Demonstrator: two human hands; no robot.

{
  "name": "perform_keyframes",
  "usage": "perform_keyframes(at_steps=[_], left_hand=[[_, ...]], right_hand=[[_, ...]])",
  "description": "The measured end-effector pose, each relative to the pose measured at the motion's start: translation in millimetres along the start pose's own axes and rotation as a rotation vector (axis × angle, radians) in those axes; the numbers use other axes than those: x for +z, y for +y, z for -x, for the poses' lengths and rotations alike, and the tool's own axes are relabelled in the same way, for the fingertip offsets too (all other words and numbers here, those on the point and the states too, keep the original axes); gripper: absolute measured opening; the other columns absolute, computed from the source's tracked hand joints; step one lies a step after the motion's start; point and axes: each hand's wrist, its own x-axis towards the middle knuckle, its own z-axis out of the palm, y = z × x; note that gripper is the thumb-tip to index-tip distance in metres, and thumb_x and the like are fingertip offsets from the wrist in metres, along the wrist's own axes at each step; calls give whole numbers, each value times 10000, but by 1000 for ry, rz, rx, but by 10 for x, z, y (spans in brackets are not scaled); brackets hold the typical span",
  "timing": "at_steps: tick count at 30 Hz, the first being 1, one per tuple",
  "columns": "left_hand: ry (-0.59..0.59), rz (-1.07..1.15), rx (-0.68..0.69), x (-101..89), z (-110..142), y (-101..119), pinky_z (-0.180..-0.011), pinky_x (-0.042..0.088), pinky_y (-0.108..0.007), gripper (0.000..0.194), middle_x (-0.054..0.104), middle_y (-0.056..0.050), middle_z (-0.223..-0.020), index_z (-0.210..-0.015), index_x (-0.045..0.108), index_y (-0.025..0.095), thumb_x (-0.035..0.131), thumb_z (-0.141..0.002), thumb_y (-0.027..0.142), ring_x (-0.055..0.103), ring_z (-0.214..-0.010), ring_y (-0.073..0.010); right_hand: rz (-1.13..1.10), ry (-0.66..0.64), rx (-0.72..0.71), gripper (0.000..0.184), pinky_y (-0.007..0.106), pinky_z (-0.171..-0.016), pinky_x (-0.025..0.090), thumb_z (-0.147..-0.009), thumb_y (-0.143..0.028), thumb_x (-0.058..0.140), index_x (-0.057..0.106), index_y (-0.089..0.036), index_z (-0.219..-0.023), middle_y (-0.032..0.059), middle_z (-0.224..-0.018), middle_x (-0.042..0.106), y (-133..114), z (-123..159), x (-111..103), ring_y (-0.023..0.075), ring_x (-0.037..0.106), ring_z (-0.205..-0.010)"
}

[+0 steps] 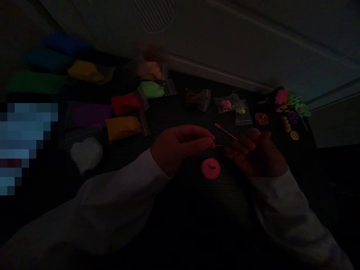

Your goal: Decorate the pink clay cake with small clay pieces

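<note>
In the dim head view, my left hand (182,146) pinches a thin orange strand (218,145) between thumb and fingertips. Facing it is my right hand (255,152), fingers curled in and thumb raised; whether something sits inside the curl is hidden. A slim pink modelling tool (226,131) runs up to the right hand's fingers, and I cannot tell whether they hold it or it lies behind them. Between and below the hands, a round pink clay disc (210,170) with an orange rim and a small raised piece in its middle rests on the dark table (180,195).
Bags of coloured clay spread over the left and back, among them red (126,104), orange (123,127), purple (92,114) and white (86,153). Small bags with pink clay (225,104) and yellow clay (240,111) lie behind. Clay flowers (281,96) sit at the far right.
</note>
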Motion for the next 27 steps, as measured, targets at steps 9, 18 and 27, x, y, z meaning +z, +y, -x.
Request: perform_keyframes(at_steps=[9, 18, 27], left_hand=[[-59, -45, 16, -3, 9, 10, -624, 423, -181, 31, 632, 52, -637, -682, 642, 170, 668, -667, 169, 534, -566, -45], [-55, -81, -2, 23, 41, 38, -598, 412, -177, 76, 631, 41, -652, -668, 644, 158, 707, -625, 158, 551, -604, -56], [-108, -26, -76, 34, 65, 59, -628, 430, -181, 50, 681, 43, -677, -700, 687, 174, 671, -676, 133, 596, -646, -58]], right_hand=[[63, 3, -21, 235, 279, -551, 427, -680, -443, 658, 529, -249, -661, -70, -507, 409, 2, -3, 1, 88, 424, -487], [30, -5, 26, 222, 284, -595, 442, -669, -403, 679, 522, -248, -658, -68, -532, 435, -7, 12, -26, 90, 437, -521], [-22, -20, 28, 176, 252, -610, 439, -693, -376, 670, 571, -231, -698, -74, -541, 472, 0, 14, -14, 67, 458, -533]])
